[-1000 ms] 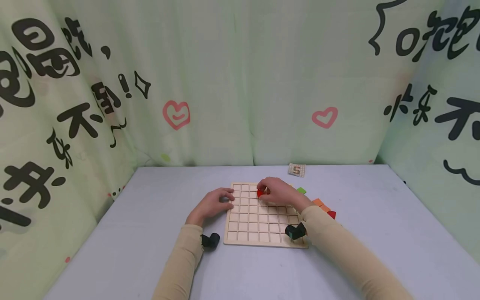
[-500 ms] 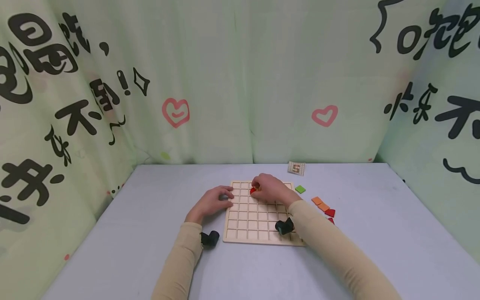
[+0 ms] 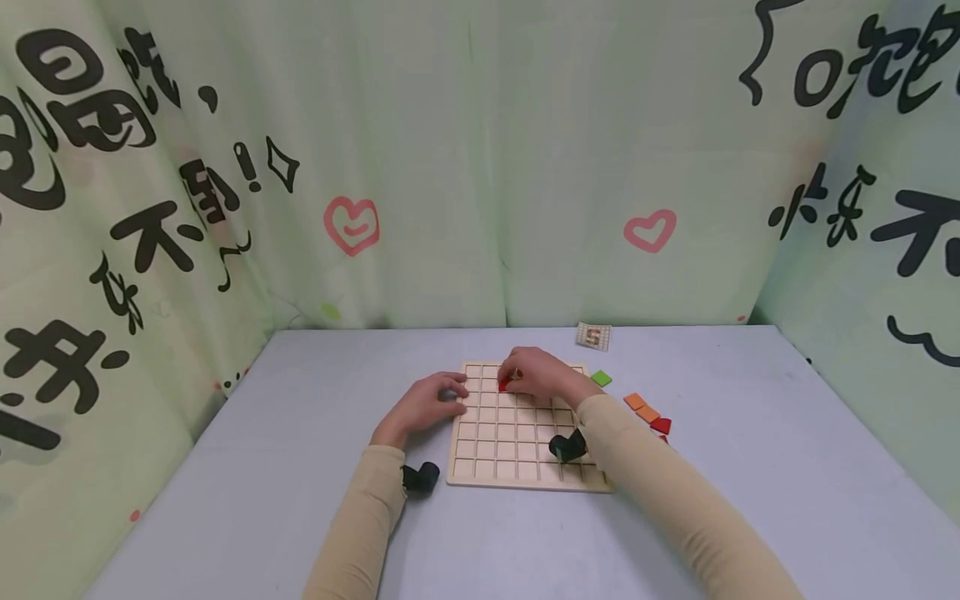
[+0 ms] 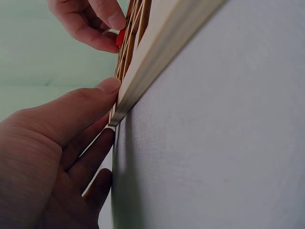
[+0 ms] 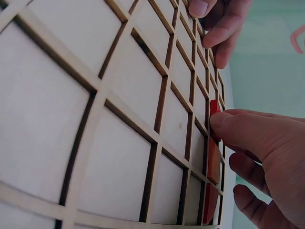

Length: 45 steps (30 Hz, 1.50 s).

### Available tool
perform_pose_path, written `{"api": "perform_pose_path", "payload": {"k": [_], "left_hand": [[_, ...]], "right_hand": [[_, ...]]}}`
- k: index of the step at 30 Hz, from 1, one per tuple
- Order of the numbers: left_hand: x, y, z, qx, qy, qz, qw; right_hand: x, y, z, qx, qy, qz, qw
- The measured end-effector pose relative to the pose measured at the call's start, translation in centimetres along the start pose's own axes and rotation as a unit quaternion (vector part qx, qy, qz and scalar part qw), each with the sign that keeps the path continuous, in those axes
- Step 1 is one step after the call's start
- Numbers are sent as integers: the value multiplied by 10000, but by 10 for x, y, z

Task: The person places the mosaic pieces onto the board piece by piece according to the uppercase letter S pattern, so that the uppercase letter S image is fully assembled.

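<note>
A wooden grid board (image 3: 495,454) lies flat before me, divided into square cells. My left hand (image 3: 427,407) rests against its left edge, fingers fairly straight; in the left wrist view the thumb (image 4: 109,86) touches the rim. Over the far rows, my right hand (image 3: 542,373) pinches a small red tile (image 5: 214,107) between thumb and fingers, partly at a cell. Beside it in the right wrist view, an orange tile (image 5: 214,161) and another red tile (image 5: 209,202) sit in cells. In the head view my right hand hides most of these.
Right of the board lie a green tile (image 3: 602,378), two orange tiles (image 3: 641,407) and red tiles (image 3: 661,426). A small patterned card (image 3: 593,336) is near the table's back edge. Green curtains (image 3: 450,167) with printed lettering surround the white table (image 3: 225,467).
My right hand has moved a little left over the board with the red tile, uncovering more of the green tile. The left hand stays at the board's edge.
</note>
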<state>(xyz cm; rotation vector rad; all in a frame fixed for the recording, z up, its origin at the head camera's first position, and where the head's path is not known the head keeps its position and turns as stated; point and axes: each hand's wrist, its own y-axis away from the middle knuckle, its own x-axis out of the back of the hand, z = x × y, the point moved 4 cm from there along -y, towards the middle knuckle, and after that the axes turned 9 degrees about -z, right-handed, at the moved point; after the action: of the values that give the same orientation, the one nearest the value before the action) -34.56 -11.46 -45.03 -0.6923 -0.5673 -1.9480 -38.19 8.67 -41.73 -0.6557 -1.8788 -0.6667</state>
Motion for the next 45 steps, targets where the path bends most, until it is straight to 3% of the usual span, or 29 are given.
{"api": "perform_pose_path", "payload": {"k": [31,45], "left_hand": [[0,0,0,-32,14,-9,10000],[-3,-2,0,124,15,12,9999]], "right_hand": [[-3,5,4,-198,-220,138,9995],[2,31,21,-629,-744,419,9944]]}}
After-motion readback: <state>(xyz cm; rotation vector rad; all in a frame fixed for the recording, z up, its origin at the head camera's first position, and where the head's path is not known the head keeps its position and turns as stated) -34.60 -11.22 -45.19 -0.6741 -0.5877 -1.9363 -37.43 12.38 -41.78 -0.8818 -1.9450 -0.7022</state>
